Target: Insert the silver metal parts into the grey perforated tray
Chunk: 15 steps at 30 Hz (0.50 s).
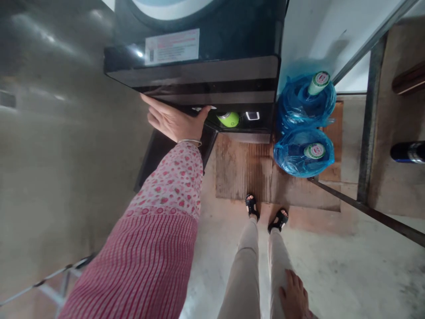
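Observation:
My left hand [172, 122] reaches forward to a black water dispenser [212, 71] and holds the top edge of its opened lower door [156, 155], fingers over the edge. Inside the lower compartment stands a bottle with a green cap [229, 118], next to a small white-lit part [252, 116]. My right hand [294, 297] rests flat on my right thigh at the bottom of the view, holding nothing. My feet in black sandals [265, 212] stand just in front of the dispenser.
Two blue water jugs, one behind [305, 99] and one in front [303, 153], lie wrapped in blue plastic right of the dispenser on a brown mat [242, 170]. A metal frame [368, 133] runs at the right. A grey wall [59, 133] is at the left.

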Each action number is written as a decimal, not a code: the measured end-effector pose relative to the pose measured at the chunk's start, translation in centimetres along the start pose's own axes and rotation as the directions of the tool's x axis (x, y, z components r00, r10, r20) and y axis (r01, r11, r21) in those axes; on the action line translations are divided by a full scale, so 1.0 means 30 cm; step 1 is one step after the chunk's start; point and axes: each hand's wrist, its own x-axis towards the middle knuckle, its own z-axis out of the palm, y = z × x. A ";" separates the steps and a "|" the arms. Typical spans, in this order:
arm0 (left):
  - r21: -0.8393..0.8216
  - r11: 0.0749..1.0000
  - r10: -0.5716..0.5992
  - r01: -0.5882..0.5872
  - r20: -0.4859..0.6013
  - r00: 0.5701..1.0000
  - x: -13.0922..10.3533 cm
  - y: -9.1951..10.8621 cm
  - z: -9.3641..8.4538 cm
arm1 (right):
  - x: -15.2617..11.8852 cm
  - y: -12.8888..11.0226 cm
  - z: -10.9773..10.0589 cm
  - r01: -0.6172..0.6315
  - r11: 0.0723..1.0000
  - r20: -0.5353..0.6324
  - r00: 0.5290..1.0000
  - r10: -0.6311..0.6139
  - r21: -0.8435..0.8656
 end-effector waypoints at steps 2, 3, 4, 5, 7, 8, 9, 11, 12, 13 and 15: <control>0.020 1.000 -0.005 0.005 0.021 1.000 -0.001 0.004 -0.008 | -0.001 0.008 0.011 0.004 1.000 -0.011 1.000 -0.004 0.012; 0.025 1.000 -0.015 0.014 0.033 0.999 -0.002 0.006 -0.011 | -0.001 0.011 0.012 0.006 1.000 -0.013 1.000 -0.006 0.017; 0.029 0.999 -0.026 0.025 0.045 0.999 -0.002 0.008 -0.015 | -0.001 0.012 0.011 0.009 1.000 -0.015 1.000 -0.009 0.018; 0.034 0.999 -0.035 0.033 0.050 0.998 -0.002 0.010 -0.017 | -0.001 0.013 0.006 0.015 1.000 -0.017 1.000 -0.015 0.018; 0.045 0.998 -0.035 0.033 0.048 0.998 -0.001 0.014 -0.020 | -0.001 0.010 -0.008 0.018 1.000 -0.018 1.000 -0.017 0.008; 0.046 0.998 -0.034 0.032 0.045 0.998 0.000 0.017 -0.020 | 0.000 0.007 -0.016 0.011 1.000 -0.019 1.000 -0.011 0.000; 0.046 0.998 -0.035 0.033 0.042 0.999 0.000 0.018 -0.019 | 0.000 0.005 -0.024 0.005 1.000 -0.016 1.000 -0.005 -0.008; 0.036 0.998 -0.043 0.042 0.033 0.999 0.002 0.021 -0.013 | 0.000 0.002 -0.034 0.000 1.000 -0.013 1.000 0.000 -0.018; 0.027 0.999 -0.048 0.047 0.025 0.999 0.002 0.021 -0.008 | 0.000 0.003 -0.035 0.003 1.000 -0.015 1.000 -0.003 -0.018; 0.020 0.999 -0.049 0.049 0.004 0.999 0.002 0.021 -0.004 | 0.001 0.006 -0.033 0.008 1.000 -0.018 1.000 -0.008 -0.017; 0.008 0.999 -0.035 0.035 -0.045 0.998 0.000 0.022 0.002 | 0.003 0.014 -0.025 0.018 1.000 -0.019 1.000 -0.018 -0.011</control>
